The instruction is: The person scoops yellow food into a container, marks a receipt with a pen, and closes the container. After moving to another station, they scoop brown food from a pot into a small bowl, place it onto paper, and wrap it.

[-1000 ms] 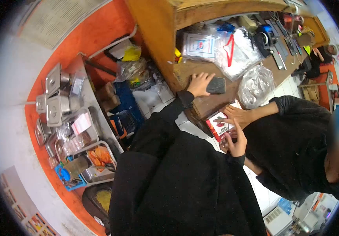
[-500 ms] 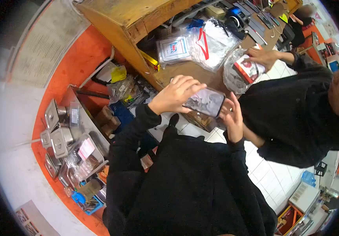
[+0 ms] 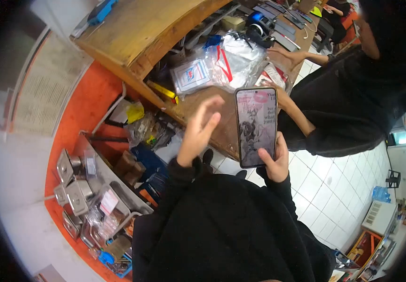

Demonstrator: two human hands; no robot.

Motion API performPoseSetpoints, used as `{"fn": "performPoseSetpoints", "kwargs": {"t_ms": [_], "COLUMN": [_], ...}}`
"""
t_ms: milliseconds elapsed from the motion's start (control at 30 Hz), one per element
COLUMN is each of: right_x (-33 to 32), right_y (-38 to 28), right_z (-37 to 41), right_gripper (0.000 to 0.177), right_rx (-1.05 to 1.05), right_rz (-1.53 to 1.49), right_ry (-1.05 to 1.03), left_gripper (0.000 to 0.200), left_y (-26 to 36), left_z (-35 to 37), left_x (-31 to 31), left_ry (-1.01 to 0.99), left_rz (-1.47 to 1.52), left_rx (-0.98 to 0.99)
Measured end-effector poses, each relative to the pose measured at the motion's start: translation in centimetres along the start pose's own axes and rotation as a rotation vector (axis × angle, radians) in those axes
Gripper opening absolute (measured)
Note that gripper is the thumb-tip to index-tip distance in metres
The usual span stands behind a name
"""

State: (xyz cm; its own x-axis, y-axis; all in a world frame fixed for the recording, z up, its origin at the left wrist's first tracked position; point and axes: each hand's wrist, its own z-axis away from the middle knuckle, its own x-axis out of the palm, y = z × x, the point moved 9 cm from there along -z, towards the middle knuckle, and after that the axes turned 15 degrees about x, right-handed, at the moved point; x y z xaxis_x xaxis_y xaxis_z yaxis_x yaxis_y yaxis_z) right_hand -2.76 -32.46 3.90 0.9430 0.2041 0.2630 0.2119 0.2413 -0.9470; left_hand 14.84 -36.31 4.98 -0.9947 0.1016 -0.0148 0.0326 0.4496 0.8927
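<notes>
My right hand [image 3: 277, 162] grips the lower end of a smartphone [image 3: 255, 134], its thumb lying over the bottom right of the front. The phone stands upright in view, showing a grey picture with pink lips and printed words. To the left, my left hand [image 3: 200, 129] is off the phone with fingers apart and nothing in it. Beyond them lies the wooden workbench [image 3: 196, 110], with a clear plastic bag [image 3: 243, 58] and a white printed packet [image 3: 190, 76]. A red and white package [image 3: 274, 74] lies partly behind the phone.
Close on the right, a person in black reaches a hand [image 3: 290, 57] over the bench. A blue and black round device [image 3: 260, 26] and several phones lie farther back. Metal containers [image 3: 78, 195] and a blue basket [image 3: 123, 265] stand at left.
The phone has turned from sideways to upright. My left hand has let go and moved left, while my right hand now holds the phone. The other person's hands have moved around the package.
</notes>
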Motion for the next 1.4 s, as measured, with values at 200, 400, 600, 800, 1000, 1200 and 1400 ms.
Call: {"fn": "performPoseSetpoints", "kwargs": {"t_ms": [200,400,600,800,1000,1200,1400], "right_x": [0.7,-0.2,-3.0,-3.9,-5.4,-14.7,-24.6], "right_y": [0.2,0.1,6.5,9.3,13.4,17.2,18.1], "right_z": [0.7,0.8,0.6,1.1,2.3,10.1,22.7], "right_gripper": [0.039,0.057,0.039,0.048,0.071,0.08,0.08], "right_rx": [0.006,-0.153,-0.058,0.054,0.297,0.428,0.451], "right_rz": [0.08,0.157,-0.061,0.409,0.289,0.354,0.191], "right_ry": [0.042,0.167,0.31,0.429,0.392,0.506,0.806], "left_gripper": [0.039,0.042,0.041,0.035,0.027,0.033,0.042], "left_y": [-0.4,-2.5,-7.3,-11.4,-21.0,-46.3,-26.7], "left_z": [2.6,4.6,8.2,10.8,11.7,15.5,6.1], "left_x": [6.8,7.5,8.0,8.5,5.1,-15.3,-8.0], "left_ry": [-0.005,0.201,0.121,0.102,0.408,0.698,0.832], "left_rz": [0.589,0.771,0.813,0.684,0.57,0.025,-0.809], "left_rx": [-0.231,-0.363,-0.577,-0.764,-0.72,-0.701,-0.59]}}
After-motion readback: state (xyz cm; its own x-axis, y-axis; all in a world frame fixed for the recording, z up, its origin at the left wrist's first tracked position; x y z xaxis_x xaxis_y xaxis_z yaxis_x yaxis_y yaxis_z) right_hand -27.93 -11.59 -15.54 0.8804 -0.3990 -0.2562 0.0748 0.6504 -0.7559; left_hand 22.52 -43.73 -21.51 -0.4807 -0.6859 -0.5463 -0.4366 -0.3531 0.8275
